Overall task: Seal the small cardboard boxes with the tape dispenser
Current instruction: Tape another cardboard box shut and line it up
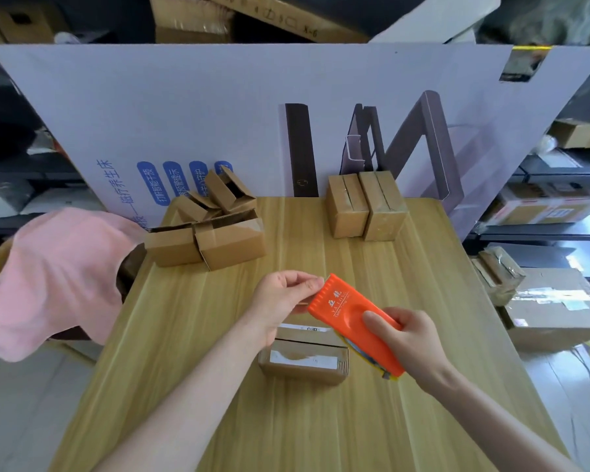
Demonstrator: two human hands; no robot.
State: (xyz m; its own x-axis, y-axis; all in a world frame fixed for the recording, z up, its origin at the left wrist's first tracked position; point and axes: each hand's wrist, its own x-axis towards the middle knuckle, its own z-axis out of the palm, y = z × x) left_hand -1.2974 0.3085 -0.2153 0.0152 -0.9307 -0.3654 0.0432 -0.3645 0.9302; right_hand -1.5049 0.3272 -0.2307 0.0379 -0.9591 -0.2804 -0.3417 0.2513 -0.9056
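Held above a small cardboard box [304, 361] on the wooden table [191, 352], the orange tape dispenser [348, 315] is gripped by the right hand [413, 342], with the fingers curled round its body. Its toothed front edge is pinched by the left hand [283, 298]. Open boxes [215, 236] are piled at the back left, and two closed boxes [365, 209] are set at the back right.

Far side of the small cardboard box [304, 367] hidden behind my left hand [281, 299] and the tape dispenser [346, 313], box label [305, 362] print too small for me to read
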